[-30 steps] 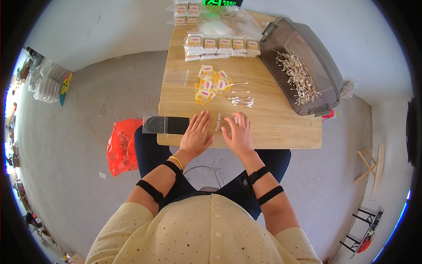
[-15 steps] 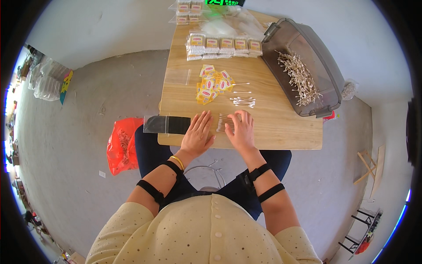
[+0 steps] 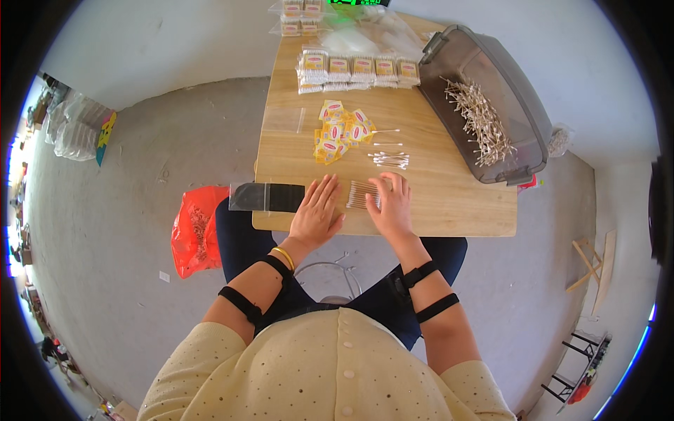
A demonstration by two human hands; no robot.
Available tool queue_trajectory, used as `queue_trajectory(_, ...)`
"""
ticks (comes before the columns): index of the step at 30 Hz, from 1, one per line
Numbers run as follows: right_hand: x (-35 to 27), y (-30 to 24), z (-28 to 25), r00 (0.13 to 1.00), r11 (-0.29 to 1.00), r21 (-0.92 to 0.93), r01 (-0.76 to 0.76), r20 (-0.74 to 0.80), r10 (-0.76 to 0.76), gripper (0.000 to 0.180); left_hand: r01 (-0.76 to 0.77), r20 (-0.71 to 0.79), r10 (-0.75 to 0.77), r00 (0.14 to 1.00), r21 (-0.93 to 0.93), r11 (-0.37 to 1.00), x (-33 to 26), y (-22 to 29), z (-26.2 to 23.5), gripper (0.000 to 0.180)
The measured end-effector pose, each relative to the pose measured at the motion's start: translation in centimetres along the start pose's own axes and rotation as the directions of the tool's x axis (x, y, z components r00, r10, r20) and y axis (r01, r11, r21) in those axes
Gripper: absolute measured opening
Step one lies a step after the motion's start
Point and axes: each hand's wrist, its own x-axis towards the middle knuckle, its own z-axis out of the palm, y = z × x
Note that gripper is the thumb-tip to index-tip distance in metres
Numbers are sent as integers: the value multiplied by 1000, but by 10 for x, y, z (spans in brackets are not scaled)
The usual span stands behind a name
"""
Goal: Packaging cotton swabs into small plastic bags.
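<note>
From the head view, we have our left hand (image 3: 316, 212) laid flat on the desk (image 3: 456, 210), fingers extended and nothing visibly held, beside a black-and-clear sleeve (image 3: 267, 197). Our right hand (image 3: 393, 209) curls half-open over the right end of a row of cotton swabs (image 3: 359, 195); we cannot tell if it grips any. Beyond lie loose swabs (image 3: 389, 161) and yellow-and-white cards (image 3: 339, 133).

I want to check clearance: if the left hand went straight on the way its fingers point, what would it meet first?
Probably the near edge of the pile of yellow-and-white cards, ahead of the left hand on the table; the hand's exact height is hard to judge from this view.
</note>
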Motion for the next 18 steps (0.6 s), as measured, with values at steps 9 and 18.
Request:
queue_trajectory(9,-31,13,-17,993,993,52,-110,-36,112,30,-17,-55,13,998,-89,996,-2,1,-3,65)
queue_trajectory(18,-27,4,-7,985,982,116,-148,-72,157,21,-111,-33,112,993,10,994,-3,0,1,46)
